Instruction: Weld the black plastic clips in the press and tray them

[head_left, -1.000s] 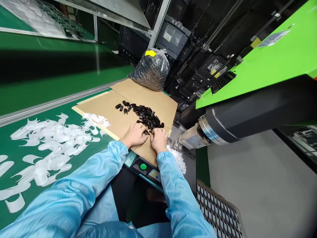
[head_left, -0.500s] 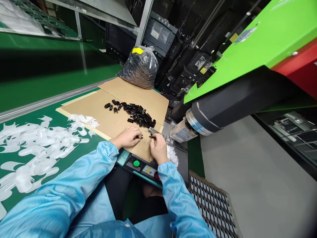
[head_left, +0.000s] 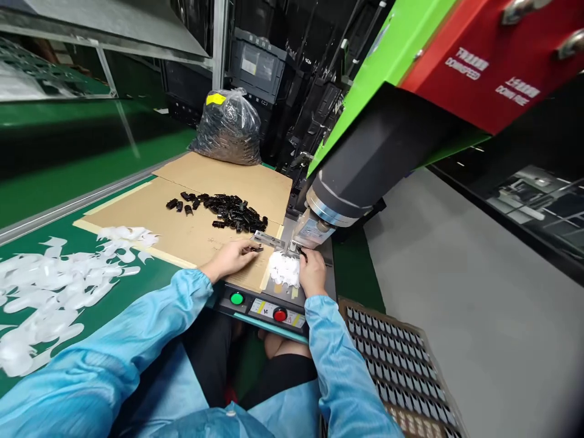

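Observation:
My left hand (head_left: 235,258) is closed on a small black part (head_left: 256,249) over the cardboard's front edge. My right hand (head_left: 312,271) is at the metal fixture under the machine's head (head_left: 314,228), its fingertips closed round a small black part (head_left: 302,250) that is mostly hidden. Between my hands lies a pile of small white pieces (head_left: 285,269) on the machine's base. A heap of black parts (head_left: 237,213) is spread on the cardboard (head_left: 182,228) beyond my left hand.
White curved pieces (head_left: 50,283) cover the green table at the left. A filled plastic bag (head_left: 230,128) stands at the back. The front panel has a green button (head_left: 236,298) and a red button (head_left: 280,314). A tray of parts (head_left: 396,353) sits low at the right.
The view has turned to the right. My right hand has moved right from the cardboard to the fixture under the machine's head, uncovering the white pile. My left hand remains over the cardboard.

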### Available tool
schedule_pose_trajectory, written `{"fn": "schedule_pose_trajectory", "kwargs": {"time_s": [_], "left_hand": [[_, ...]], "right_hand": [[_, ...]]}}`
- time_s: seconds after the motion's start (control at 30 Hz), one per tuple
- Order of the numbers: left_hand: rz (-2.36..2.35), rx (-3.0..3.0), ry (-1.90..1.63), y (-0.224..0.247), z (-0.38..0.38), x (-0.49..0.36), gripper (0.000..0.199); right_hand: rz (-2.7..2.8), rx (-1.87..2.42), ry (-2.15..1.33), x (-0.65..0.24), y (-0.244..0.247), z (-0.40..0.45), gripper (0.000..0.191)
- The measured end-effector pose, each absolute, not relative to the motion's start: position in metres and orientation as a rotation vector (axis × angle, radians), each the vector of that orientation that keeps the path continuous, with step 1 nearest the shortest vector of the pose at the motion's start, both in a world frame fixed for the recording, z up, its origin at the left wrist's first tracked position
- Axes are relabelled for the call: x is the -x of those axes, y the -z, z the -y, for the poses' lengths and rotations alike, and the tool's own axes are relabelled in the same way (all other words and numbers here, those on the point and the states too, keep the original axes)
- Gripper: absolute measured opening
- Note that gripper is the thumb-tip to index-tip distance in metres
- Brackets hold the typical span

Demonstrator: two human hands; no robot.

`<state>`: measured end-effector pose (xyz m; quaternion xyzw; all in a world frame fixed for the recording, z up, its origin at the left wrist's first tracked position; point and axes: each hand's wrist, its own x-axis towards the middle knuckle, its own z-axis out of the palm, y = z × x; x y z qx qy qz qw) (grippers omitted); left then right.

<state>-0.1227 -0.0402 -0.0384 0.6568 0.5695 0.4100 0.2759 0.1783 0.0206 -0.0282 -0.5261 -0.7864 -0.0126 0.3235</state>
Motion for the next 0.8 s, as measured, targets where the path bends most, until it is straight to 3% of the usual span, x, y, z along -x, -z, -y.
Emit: {"fn": "schedule_pose_trajectory", "kwargs": {"time_s": [0.4, 0.67, 0.8], "left_hand": [[-1.561, -2.206, -1.041, 0.029, -0.031, 0.003, 0.024], [-1.555, -2.411, -0.787, 0.017, -0.015, 0.016, 0.051], [-1.497, -2.295, -0.821, 0.017, 0.007, 0.054, 0.065]], "right_hand": [[2.245, 1.559, 0.145, -0.178, 0.019, -0.012, 0.039], [2.174, 1.465, 0.002, -0.181, 0.019, -0.011, 0.042], [2.054, 1.355, -0.078, -0.223, 0.025, 0.016, 0.048]]}}
